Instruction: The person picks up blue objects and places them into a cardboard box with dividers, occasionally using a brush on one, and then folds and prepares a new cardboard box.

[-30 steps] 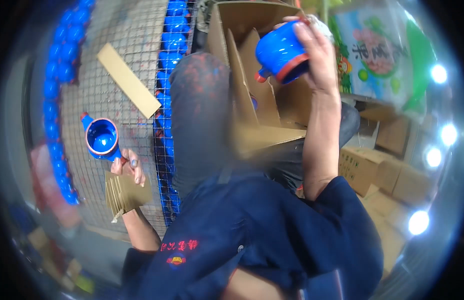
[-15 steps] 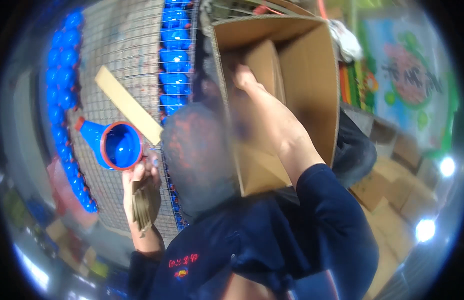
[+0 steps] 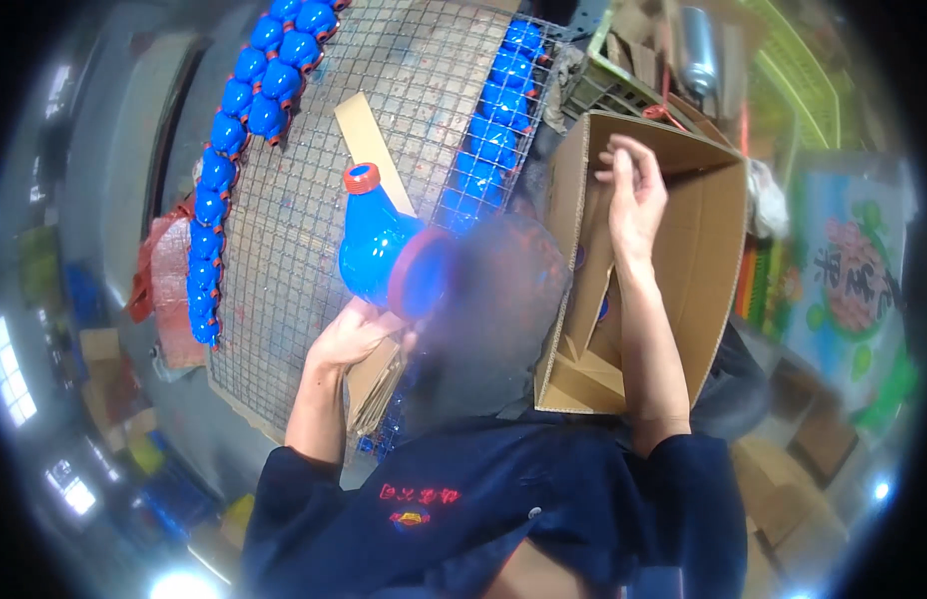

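My left hand (image 3: 356,331) is closed on a shiny blue hollow fitting (image 3: 376,250) with a narrow red-rimmed neck and a wide red-rimmed mouth. The fitting is tilted, its narrow neck pointing away from me. Folded cardboard strips (image 3: 376,389) hang below the same hand. A dark blurred patch covers part of the fitting's wide end. Over the open cardboard box (image 3: 698,265) my right hand (image 3: 635,195) is raised with loosely bent fingers apart, nothing visible in them. Down in the box, beside a cardboard divider (image 3: 589,299), a bit of blue and red shows.
Rows of blue fittings with red rims (image 3: 227,135) line the wire mesh rack (image 3: 294,250) on its left; more blue ones (image 3: 498,125) lie on its right. A flat tan strip (image 3: 374,150) rests on the mesh. Behind the box stands a greenish crate (image 3: 638,95) with a metal canister (image 3: 696,55).
My right hand has come up from deep inside the box. My left hand has turned the blue fitting, so its narrow neck now points away from me. The view has shifted.
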